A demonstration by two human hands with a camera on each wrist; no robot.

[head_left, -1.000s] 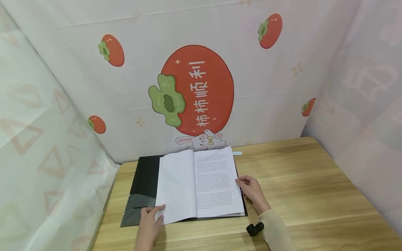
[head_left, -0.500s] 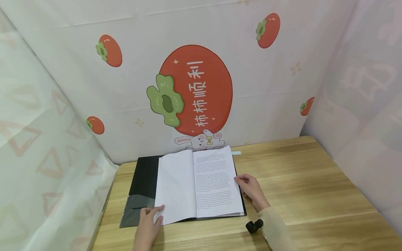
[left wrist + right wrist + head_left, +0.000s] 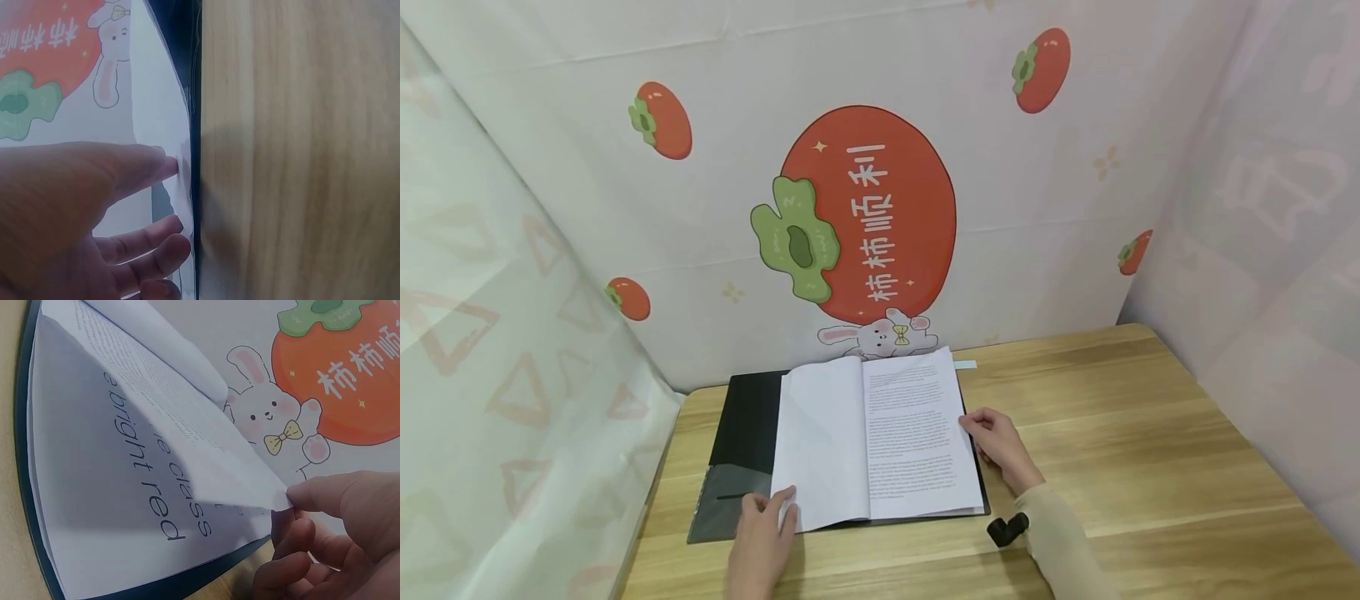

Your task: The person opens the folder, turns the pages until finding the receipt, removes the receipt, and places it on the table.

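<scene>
A black folder (image 3: 747,417) lies open on the table, with a stack of white sheets spread across it. The left page (image 3: 820,442) is blank; the right page (image 3: 910,433) bears small print. My right hand (image 3: 1003,446) pinches the right page's outer edge between thumb and index finger. In the right wrist view that page (image 3: 206,465) is lifted and curved, and a sheet with large lettering (image 3: 144,469) shows beneath it. My left hand (image 3: 762,533) touches the left page's lower left corner, its fingers relaxed and slightly bent in the left wrist view.
The wooden table (image 3: 1120,467) extends to the right of the folder. A pale blue tab (image 3: 966,364) sticks out at the folder's upper right. A small black device (image 3: 1007,529) sits at the right sleeve (image 3: 1063,542). Behind stands a wall cloth printed with persimmons (image 3: 872,217).
My right hand has risen slightly along the page edge, still pinching it. The left hand has shifted a little to the right at the left page's corner.
</scene>
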